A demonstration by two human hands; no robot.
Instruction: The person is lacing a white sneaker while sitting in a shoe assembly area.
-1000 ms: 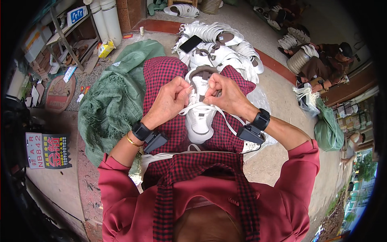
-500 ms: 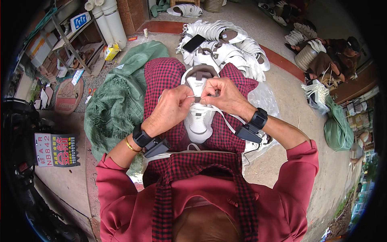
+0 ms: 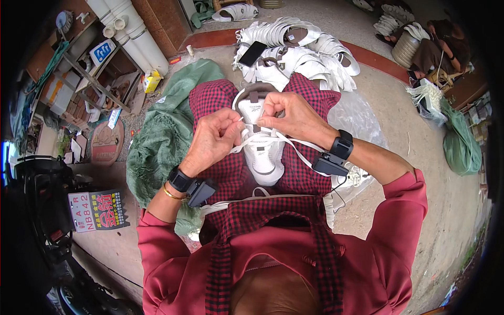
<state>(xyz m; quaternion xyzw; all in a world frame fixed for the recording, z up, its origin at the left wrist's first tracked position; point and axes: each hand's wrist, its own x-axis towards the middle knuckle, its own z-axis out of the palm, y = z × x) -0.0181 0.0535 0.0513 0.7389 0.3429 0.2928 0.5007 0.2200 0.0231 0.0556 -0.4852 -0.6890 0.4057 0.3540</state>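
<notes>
On the checked apron over my lap lies a white shoe upper (image 3: pixel 265 164) with a brown collar, its toe toward me. A flat white shoelace (image 3: pixel 300 156) crosses it, a loose length trailing to the right below my right wrist. My left hand (image 3: pixel 216 137) is closed in a pinch on a lace end, just left of the tongue (image 3: pixel 252 111). Across from it, my right hand (image 3: pixel 294 116) pinches the upper's right edge beside the tongue; its fingertips partly hide what they grip.
Stacked white shoe uppers (image 3: pixel 310 65) lie beyond my knees, a black phone (image 3: pixel 253 53) on them. A green woven sack (image 3: pixel 157 136) is at left, clear plastic (image 3: pixel 362 118) at right. A parked motorbike (image 3: pixel 42 199) stands far left. Another person (image 3: pixel 446 47) sits at far right.
My left hand has drawn away to the left from the tongue, holding the lace end. My right hand stays by the tongue. The whole view has shifted slightly.
</notes>
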